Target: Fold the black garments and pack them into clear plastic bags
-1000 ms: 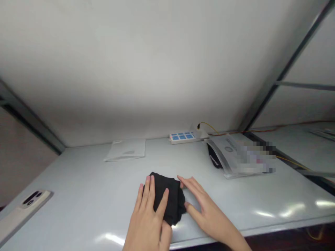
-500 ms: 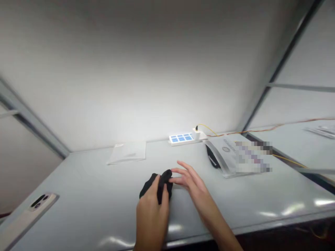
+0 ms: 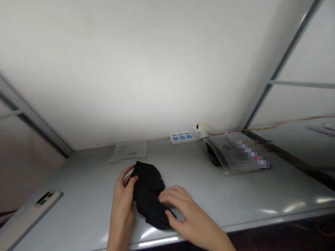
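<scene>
Left hand and right hand are both on a black cloth at the lower centre of the frame, over the table. The left grips its left edge, thumb on top and fingers behind. The right has bent fingers and thumb touching the cloth's lower-right end; whether it pinches the fabric, I cannot tell.

Right of centre lies a translucent bag, its mouth gaping toward the left; a black item sits inside, showing at that opening. The bag's right part is pixelated, so whatever else it holds is unclear. Left of centre, near the wall, a thin packet lies flat; its contents cannot be made out. A power strip with a white plug sits between packet and bag. At lower left is a phone.
</scene>
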A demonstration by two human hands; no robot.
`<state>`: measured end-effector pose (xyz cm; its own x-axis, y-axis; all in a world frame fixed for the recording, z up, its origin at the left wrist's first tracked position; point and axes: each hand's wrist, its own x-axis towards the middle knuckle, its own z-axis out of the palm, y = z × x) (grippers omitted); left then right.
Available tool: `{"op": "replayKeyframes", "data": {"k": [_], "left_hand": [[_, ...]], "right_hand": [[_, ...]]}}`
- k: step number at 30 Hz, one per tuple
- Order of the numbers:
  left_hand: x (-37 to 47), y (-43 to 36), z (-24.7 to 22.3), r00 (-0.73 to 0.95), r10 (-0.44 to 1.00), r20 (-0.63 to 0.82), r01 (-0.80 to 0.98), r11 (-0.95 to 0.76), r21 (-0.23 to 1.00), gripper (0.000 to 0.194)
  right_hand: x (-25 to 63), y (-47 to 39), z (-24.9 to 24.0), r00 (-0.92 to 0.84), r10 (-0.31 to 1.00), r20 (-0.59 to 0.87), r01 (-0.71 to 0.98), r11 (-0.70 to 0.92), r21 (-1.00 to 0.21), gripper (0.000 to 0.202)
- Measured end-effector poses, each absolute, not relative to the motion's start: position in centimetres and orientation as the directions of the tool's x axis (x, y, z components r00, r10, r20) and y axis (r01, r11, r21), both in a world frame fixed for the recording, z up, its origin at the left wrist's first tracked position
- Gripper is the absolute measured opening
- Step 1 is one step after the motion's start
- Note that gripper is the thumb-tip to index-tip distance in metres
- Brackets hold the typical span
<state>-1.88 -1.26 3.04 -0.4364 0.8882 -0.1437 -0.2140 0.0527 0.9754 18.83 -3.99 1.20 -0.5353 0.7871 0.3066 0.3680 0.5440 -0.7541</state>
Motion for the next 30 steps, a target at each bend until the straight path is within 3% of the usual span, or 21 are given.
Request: {"op": "replayKeyframes", "data": {"k": [3, 6, 8, 11, 14, 17, 18, 21, 25, 26, 28, 30], "left_hand": [[-1.8, -1.5, 3.0, -0.477, 0.875, -0.081, -0.166, 0.001, 0.986, 0.063], [-1.9, -1.9, 2.8, -0.586, 0.81, 0.026, -0.098, -0.102, 0.99, 0.053], [-2.7, -1.6, 2.4, -0.588, 0.809, -0.006, -0.127, -0.085, 0.988, 0.055], [-4.4, 0.1, 1.4, -0.392, 0.908, -0.149, -0.155, 0.094, 0.983, 0.062], [-4.8, 2.3, 0.9, -0.053, 0.981, -0.189, -0.016, 0.188, 0.982, 0.052], [-3.3, 4.3, 1.4, 0.305, 0.948, -0.091, 0.265, 0.008, 0.964, 0.037], [-2.8, 4.9, 1.8, 0.369, 0.929, -0.04, 0.372, -0.108, 0.922, 0.032], [-1.6, 6.1, 3.6, 0.359, 0.932, 0.047, 0.512, -0.238, 0.825, 0.023], [-0.5, 4.3, 5.2, 0.224, 0.948, 0.227, 0.66, -0.319, 0.68, 0.035], [0.0, 3.2, 5.0, 0.223, 0.934, 0.278, 0.713, -0.351, 0.608, 0.038], [0.7, 0.9, 3.5, 0.32, 0.878, 0.357, 0.841, -0.437, 0.319, 0.048], [1.0, -0.9, 1.1, 0.391, 0.859, 0.329, 0.879, -0.454, 0.142, 0.062]], "right_hand": [[18.3, -5.2, 1.5, -0.55, 0.787, 0.279, 0.354, 0.522, -0.776, 0.035], [17.9, -6.3, 1.5, -0.613, 0.745, 0.263, 0.225, 0.483, -0.846, 0.042], [17.7, -6.3, 1.3, -0.601, 0.739, 0.306, 0.18, 0.497, -0.849, 0.036], [17.6, -4.8, 0.6, -0.475, 0.761, 0.442, 0.337, 0.622, -0.707, 0.05], [18.0, -2.4, 0.5, -0.455, 0.726, 0.516, 0.504, 0.687, -0.523, 0.076], [18.0, -0.7, 1.0, -0.462, 0.767, 0.445, 0.541, 0.642, -0.544, 0.085], [17.9, -0.4, 1.2, -0.46, 0.796, 0.393, 0.542, 0.603, -0.585, 0.083], [16.9, 0.0, 1.8, -0.379, 0.887, 0.265, 0.587, 0.452, -0.672, 0.06], [16.4, 0.6, 2.5, -0.197, 0.949, 0.244, 0.669, 0.312, -0.675, 0.027], [16.8, 1.0, 2.5, -0.159, 0.961, 0.227, 0.664, 0.274, -0.696, 0.023], [18.5, 1.9, 2.1, -0.072, 0.985, 0.154, 0.596, 0.166, -0.786, 0.02], [21.0, 2.8, 1.1, 0.025, 0.997, 0.07, 0.51, 0.048, -0.859, 0.023]]}}
